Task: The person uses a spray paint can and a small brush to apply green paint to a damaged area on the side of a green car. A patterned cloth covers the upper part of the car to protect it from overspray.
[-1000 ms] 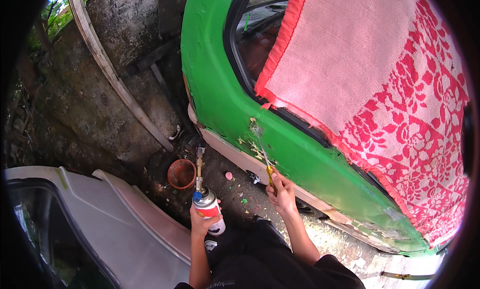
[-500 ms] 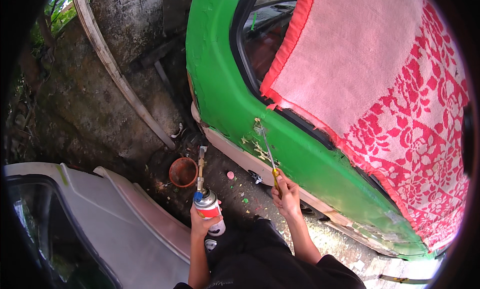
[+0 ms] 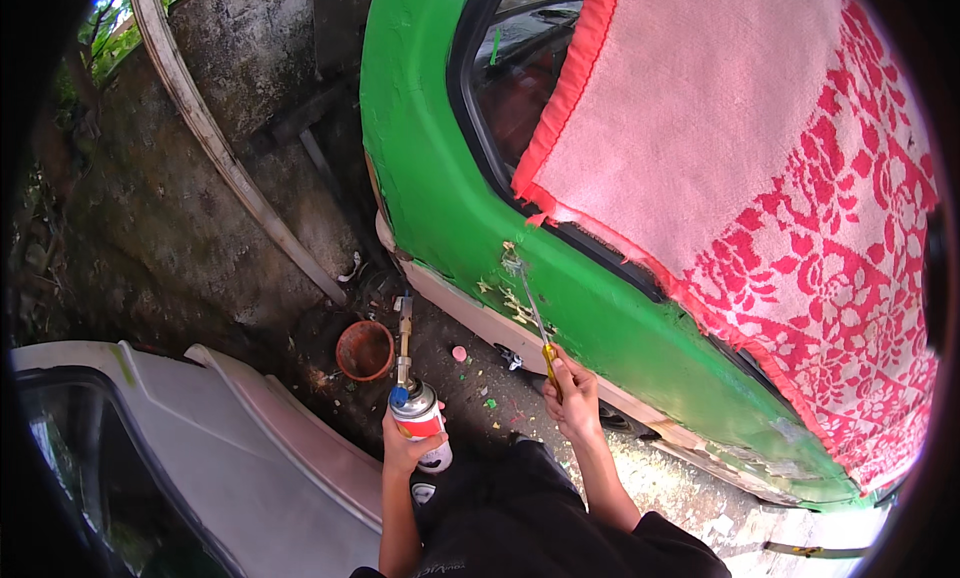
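a pink towel (image 3: 690,118) lies at right; a clay pot (image 3: 365,352) stands on the ground (image 3: 466,386), near a grey car (image 3: 225,443) and a long pale strip (image 3: 215,153).

Soft, diffuse daylight brightens the pink floral towel (image 3: 700,108) and lays a dull sheen on the green car body (image 3: 425,148). The stained wall (image 3: 200,233) sits in dim shade, while pale ground (image 3: 812,527) at lower right glares nearly white. Fisheye distortion bows edges toward a black, purple-fringed rim; the middle looks fairly sharp.

The left hand (image 3: 404,444) holds a torch (image 3: 416,410), the right hand (image 3: 574,396) a screwdriver (image 3: 549,357).
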A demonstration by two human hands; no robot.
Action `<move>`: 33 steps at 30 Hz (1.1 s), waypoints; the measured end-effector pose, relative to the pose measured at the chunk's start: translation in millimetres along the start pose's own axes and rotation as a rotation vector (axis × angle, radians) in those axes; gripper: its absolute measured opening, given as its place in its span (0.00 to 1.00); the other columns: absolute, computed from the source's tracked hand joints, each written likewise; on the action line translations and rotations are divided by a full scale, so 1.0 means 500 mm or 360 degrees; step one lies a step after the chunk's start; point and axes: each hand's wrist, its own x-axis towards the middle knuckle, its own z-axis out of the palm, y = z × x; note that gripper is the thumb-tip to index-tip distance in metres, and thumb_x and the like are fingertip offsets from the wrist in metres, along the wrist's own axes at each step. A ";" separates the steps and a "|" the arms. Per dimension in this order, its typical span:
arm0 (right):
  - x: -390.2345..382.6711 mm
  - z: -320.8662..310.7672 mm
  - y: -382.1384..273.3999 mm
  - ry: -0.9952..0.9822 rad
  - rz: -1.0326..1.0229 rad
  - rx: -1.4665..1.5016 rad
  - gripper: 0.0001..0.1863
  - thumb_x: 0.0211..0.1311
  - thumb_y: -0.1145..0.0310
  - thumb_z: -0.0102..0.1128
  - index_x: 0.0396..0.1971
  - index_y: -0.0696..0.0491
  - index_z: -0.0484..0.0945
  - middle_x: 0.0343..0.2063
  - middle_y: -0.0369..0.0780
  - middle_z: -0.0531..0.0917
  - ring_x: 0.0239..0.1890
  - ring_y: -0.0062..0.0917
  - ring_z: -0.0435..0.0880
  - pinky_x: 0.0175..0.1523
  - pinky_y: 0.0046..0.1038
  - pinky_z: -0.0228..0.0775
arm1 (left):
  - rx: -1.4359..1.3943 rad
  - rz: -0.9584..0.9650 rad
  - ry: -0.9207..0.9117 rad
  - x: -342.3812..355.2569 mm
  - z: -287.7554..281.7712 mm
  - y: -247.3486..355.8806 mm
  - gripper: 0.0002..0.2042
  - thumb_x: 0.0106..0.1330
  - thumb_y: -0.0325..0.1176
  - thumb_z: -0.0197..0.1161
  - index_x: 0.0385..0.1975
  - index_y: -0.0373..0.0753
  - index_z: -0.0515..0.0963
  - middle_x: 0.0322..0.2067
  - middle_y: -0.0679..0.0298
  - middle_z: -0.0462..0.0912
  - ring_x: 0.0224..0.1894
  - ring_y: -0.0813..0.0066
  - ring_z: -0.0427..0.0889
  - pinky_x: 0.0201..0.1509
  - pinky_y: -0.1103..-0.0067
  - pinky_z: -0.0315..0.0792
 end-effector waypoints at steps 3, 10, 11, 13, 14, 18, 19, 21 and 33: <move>0.022 0.027 -0.002 0.0020 0.0064 0.0026 0.23 0.80 0.60 0.52 0.70 0.46 0.71 0.20 0.33 0.70 0.12 0.11 0.57 0.16 0.16 0.48 | 0.0013 -0.0021 0.0001 0.008 -0.010 -0.016 0.31 0.41 0.20 0.76 0.51 0.34 0.75 0.43 0.56 0.85 0.40 0.67 0.86 0.46 0.71 0.81; 0.000 -0.006 -0.013 0.0026 0.0071 0.0014 0.22 0.80 0.60 0.52 0.70 0.46 0.72 0.20 0.33 0.69 0.12 0.11 0.57 0.16 0.16 0.48 | -0.0028 -0.0020 0.0011 0.010 -0.015 -0.015 0.31 0.42 0.20 0.75 0.52 0.34 0.75 0.43 0.57 0.85 0.40 0.68 0.86 0.46 0.71 0.81; 0.011 0.006 0.001 0.0040 0.0054 0.0023 0.22 0.80 0.60 0.52 0.70 0.47 0.72 0.20 0.33 0.69 0.12 0.11 0.57 0.16 0.15 0.48 | -0.0024 -0.0032 0.0010 0.018 -0.016 -0.020 0.31 0.41 0.20 0.76 0.52 0.34 0.75 0.43 0.56 0.85 0.40 0.68 0.86 0.46 0.71 0.81; 0.005 0.009 -0.001 0.0024 0.0052 0.0082 0.22 0.80 0.61 0.52 0.69 0.47 0.72 0.20 0.33 0.69 0.12 0.11 0.57 0.16 0.15 0.48 | -0.0026 -0.0046 -0.0063 0.026 -0.029 -0.030 0.34 0.43 0.17 0.77 0.54 0.35 0.72 0.44 0.55 0.86 0.41 0.69 0.87 0.46 0.73 0.82; -0.003 0.003 -0.006 0.0028 0.0078 0.0058 0.22 0.80 0.61 0.52 0.69 0.47 0.72 0.20 0.33 0.69 0.12 0.11 0.57 0.16 0.15 0.48 | -0.0028 -0.0039 -0.0066 0.022 -0.031 -0.034 0.34 0.43 0.17 0.77 0.54 0.35 0.72 0.44 0.55 0.86 0.41 0.69 0.87 0.46 0.73 0.82; 0.011 0.012 -0.001 0.0040 0.0050 -0.0011 0.22 0.80 0.60 0.52 0.69 0.48 0.72 0.19 0.33 0.69 0.13 0.11 0.58 0.16 0.16 0.49 | -0.0042 -0.0024 -0.0109 0.034 -0.014 -0.030 0.34 0.43 0.18 0.79 0.54 0.35 0.72 0.44 0.55 0.86 0.41 0.69 0.87 0.47 0.72 0.82; 0.024 0.034 -0.002 0.0042 0.0039 -0.0004 0.22 0.80 0.60 0.52 0.69 0.48 0.72 0.19 0.33 0.69 0.13 0.11 0.58 0.16 0.16 0.49 | -0.0018 -0.0026 -0.0116 0.043 -0.015 -0.028 0.34 0.43 0.18 0.79 0.54 0.35 0.72 0.44 0.55 0.86 0.41 0.69 0.87 0.47 0.72 0.82; 0.025 0.026 -0.004 0.0042 0.0022 -0.0023 0.22 0.80 0.60 0.52 0.69 0.48 0.72 0.19 0.33 0.69 0.13 0.11 0.59 0.16 0.16 0.50 | 0.0024 0.0005 -0.0113 0.041 -0.009 -0.028 0.34 0.43 0.19 0.79 0.54 0.35 0.72 0.44 0.55 0.86 0.41 0.69 0.87 0.47 0.72 0.83; 0.037 0.009 -0.023 -0.0043 0.0023 -0.0025 0.22 0.80 0.60 0.52 0.69 0.49 0.72 0.20 0.33 0.70 0.14 0.11 0.59 0.17 0.15 0.49 | -0.0049 -0.0031 -0.0052 0.023 -0.008 -0.017 0.32 0.42 0.21 0.77 0.52 0.35 0.74 0.43 0.56 0.85 0.40 0.68 0.86 0.46 0.71 0.82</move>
